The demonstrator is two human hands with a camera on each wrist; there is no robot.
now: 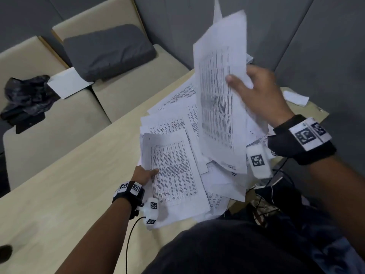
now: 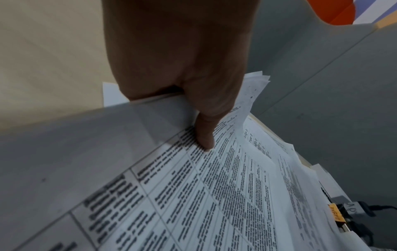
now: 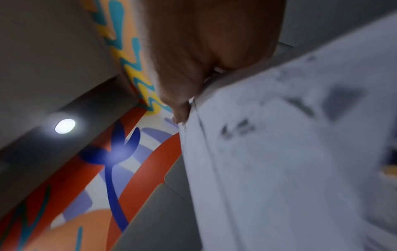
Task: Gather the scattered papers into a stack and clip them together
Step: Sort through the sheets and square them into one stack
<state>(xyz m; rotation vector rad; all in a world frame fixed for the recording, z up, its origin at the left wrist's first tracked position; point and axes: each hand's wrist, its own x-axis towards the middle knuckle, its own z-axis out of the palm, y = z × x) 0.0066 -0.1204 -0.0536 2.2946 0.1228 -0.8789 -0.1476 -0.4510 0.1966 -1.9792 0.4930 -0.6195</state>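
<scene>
Printed white papers (image 1: 173, 119) lie in a loose heap on the light wooden table (image 1: 65, 186). My left hand (image 1: 145, 175) grips the left edge of a small stack of printed sheets (image 1: 173, 175), thumb on top; the left wrist view shows that thumb (image 2: 206, 135) pressing the top sheet (image 2: 214, 195). My right hand (image 1: 254, 89) is raised above the heap and pinches several sheets (image 1: 219, 91) that hang down, blurred. In the right wrist view the hand (image 3: 193, 68) holds the edge of those sheets (image 3: 279, 152). No clip is visible.
A beige sofa (image 1: 126, 91) with a dark grey cushion (image 1: 108, 50), a white sheet (image 1: 67, 84) and dark crumpled clothing (image 1: 27, 95) stands beyond the table's left side. A small white paper (image 1: 296, 97) lies at the far right table corner. Cables (image 1: 276, 175) run near my lap.
</scene>
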